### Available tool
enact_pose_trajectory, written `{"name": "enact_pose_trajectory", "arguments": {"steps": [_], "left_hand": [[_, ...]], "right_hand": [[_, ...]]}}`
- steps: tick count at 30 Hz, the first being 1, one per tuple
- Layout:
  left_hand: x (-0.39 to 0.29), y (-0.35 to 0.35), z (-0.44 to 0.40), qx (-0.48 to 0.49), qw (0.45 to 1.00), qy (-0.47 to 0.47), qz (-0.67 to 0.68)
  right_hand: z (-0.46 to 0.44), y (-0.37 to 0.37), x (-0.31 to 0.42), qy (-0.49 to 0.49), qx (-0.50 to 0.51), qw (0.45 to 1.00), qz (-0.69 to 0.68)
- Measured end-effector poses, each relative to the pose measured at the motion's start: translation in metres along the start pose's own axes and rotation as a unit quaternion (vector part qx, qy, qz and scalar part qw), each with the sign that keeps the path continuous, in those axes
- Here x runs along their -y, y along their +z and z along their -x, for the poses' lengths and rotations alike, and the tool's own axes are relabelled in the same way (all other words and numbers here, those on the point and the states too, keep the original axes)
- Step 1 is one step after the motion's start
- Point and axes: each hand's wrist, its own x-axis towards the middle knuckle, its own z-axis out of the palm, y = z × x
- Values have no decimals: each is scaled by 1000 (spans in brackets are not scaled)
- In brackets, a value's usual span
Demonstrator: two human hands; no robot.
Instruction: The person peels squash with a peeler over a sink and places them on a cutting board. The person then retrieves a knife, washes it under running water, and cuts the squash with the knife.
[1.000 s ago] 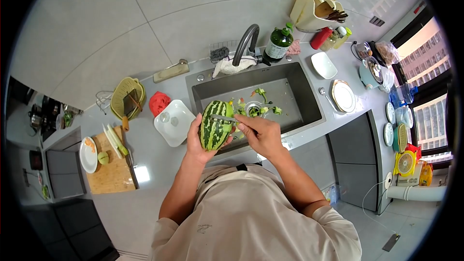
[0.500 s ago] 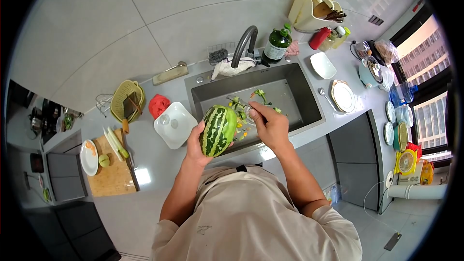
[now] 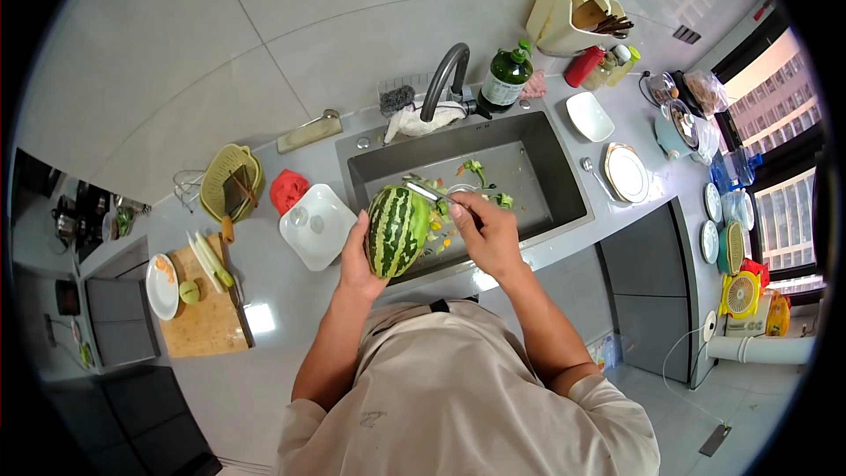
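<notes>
A striped green watermelon point(image 3: 397, 234) is held over the near left part of the sink point(image 3: 553, 154). My left hand point(image 3: 355, 266) is closed around its left and lower side, the fingers partly hidden beneath it. Along the melon's right side runs a paler green peeled strip. My right hand point(image 3: 489, 238) grips a metal peeler point(image 3: 426, 191), whose head is at the melon's upper right end. Green and yellow peelings point(image 3: 476, 173) lie in the sink below.
Left of the sink stand a white square dish point(image 3: 315, 242), a red bag point(image 3: 288, 191) and a yellow-green basket point(image 3: 231, 178). Farther left is a cutting board point(image 3: 203, 326). Behind the sink rise the faucet point(image 3: 449, 66) and a green bottle point(image 3: 505, 81). Plates point(image 3: 627, 174) stand right.
The watermelon has turned, so its pale peeled strip now faces more to the right. The peeler has moved left to the melon's upper end, along with my right hand.
</notes>
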Motion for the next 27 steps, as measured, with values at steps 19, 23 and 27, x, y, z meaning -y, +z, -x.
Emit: {"name": "enact_pose_trajectory", "arguments": {"steps": [19, 23, 27], "left_hand": [[-1, 5, -2, -33, 999, -6, 8], [0, 6, -1, -22, 1000, 5, 0], [0, 6, 0, -23, 1000, 2, 6]], "right_hand": [[0, 11, 12, -124, -40, 991, 20], [-3, 7, 15, -75, -13, 997, 10], [-6, 9, 14, -7, -12, 998, 66]]}}
